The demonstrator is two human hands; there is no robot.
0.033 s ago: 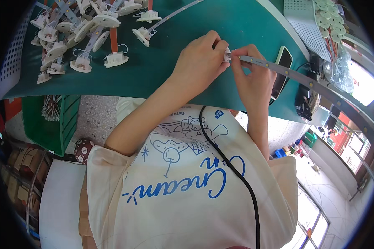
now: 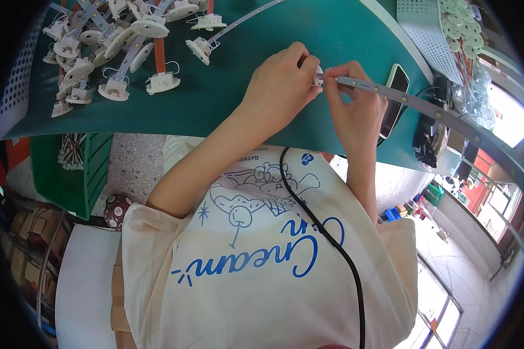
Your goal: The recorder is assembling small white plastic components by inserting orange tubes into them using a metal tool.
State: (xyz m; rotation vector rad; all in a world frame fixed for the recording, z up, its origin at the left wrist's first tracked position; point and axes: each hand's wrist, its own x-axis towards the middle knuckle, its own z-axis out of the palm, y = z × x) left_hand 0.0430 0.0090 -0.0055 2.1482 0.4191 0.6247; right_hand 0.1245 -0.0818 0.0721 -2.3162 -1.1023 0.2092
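Over the green table, my left hand [image 2: 280, 87] is closed around a small white plastic end piece [image 2: 318, 79], mostly hidden by my fingers. Close beside it, my right hand [image 2: 356, 104] pinches a light strip [image 2: 406, 99] near its end, between thumb and fingers. That end meets the white piece; whether it sits inside cannot be seen. From my right hand the long strip, dotted with small yellowish LEDs, runs out to the right. At the far left lies a pile of similar strips with round white end pieces [image 2: 115, 88].
A phone [image 2: 395, 93] lies on the green table [image 2: 227, 110] just right of my right hand. White perforated baskets [image 2: 428, 35] stand at both sides. Round white discs [image 2: 463, 26] with wires are at the far right. A green crate [image 2: 90, 180] sits below the table's left edge.
The free length of the light strip has shifted slightly upward to the right of my hand. Both hands stay almost where they were, with the same grips.
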